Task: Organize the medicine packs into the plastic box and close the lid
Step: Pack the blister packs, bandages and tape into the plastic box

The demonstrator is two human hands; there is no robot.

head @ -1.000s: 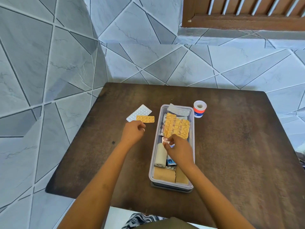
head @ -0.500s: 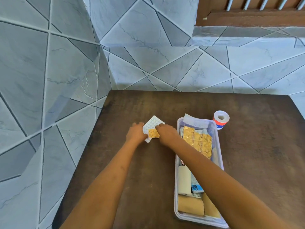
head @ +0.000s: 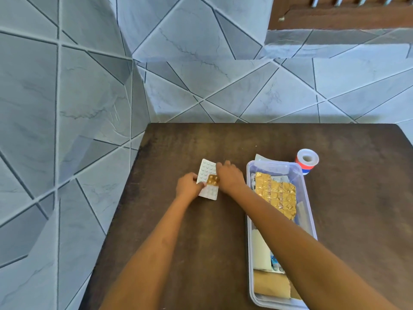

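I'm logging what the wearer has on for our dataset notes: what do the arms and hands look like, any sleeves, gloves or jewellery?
Both forearms are bare right down to the frame edge, no sleeves showing. The left hand and right hand wear no gloves, and no watch, bracelet or ring is visible.

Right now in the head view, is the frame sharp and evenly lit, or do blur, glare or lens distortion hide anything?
Head view: soft daylight, no harsh shadows; wide-angle bending curves the tiled wall lines; mild glare on the crinkled gold foil pack in the clear plastic box; the white blister sheet stays readable, and the hands are only slightly soft.
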